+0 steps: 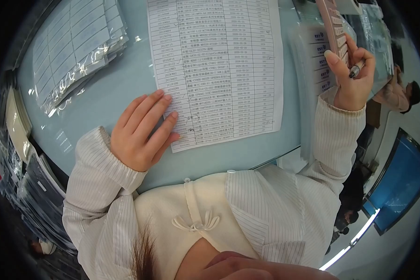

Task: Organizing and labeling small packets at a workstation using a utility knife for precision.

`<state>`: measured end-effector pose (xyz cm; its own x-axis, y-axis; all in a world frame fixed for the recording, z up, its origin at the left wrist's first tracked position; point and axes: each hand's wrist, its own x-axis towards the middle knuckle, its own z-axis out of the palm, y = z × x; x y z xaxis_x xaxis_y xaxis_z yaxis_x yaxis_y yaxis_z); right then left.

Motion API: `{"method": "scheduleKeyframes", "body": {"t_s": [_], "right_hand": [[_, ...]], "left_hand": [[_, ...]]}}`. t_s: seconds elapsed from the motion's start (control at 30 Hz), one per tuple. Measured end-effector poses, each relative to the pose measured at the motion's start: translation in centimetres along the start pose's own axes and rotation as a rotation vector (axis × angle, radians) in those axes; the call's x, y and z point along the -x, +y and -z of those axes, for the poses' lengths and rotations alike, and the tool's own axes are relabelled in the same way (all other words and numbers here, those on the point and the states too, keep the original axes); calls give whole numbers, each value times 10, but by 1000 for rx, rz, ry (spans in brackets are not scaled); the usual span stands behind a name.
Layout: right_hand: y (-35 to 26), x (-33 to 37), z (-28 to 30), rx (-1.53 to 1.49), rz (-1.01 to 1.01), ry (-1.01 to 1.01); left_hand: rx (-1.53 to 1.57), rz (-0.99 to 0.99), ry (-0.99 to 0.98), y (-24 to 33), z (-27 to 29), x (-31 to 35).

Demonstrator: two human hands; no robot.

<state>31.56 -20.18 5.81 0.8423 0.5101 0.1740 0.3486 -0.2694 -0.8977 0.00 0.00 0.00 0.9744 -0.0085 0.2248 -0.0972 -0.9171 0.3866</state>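
Note:
My left hand [143, 133] lies with its fingers stretched out over the lower left edge of a printed sheet [261, 109]. The sheet bears a table of rows, with some handwritten marks near its left columns. In my right hand [357, 77] a pen [357, 69] is held among the curled fingers. That hand is at the near end of a pink keyboard [330, 23], its thumb and forefinger close against the keys. Whether it also grips the keyboard, I cannot tell.
Clear plastic bags of pale rectangular labels [79, 42] lie on the light blue table [130, 65] at the left. A stack of bagged printed labels [318, 60] sits beside the keyboard. Folded dark bags [37, 191] fill the far left. Another person [399, 93] is at the right.

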Motion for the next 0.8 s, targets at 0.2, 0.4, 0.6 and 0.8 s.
{"method": "scheduleKeyframes", "body": {"t_s": [0.2, 0.4, 0.6, 0.8], "right_hand": [[-1, 2, -2, -93, 43, -10], [-3, 3, -1, -231, 83, -88], [1, 3, -6, -372, 169, -95], [-3, 2, -7, -337, 73, -82]], "left_hand": [[85, 16, 38, 1, 25, -18], [-13, 196, 210, -41, 61, -66], [-68, 739, 84, -72, 43, -134], [183, 490, 200, -74, 69, -141]]}}
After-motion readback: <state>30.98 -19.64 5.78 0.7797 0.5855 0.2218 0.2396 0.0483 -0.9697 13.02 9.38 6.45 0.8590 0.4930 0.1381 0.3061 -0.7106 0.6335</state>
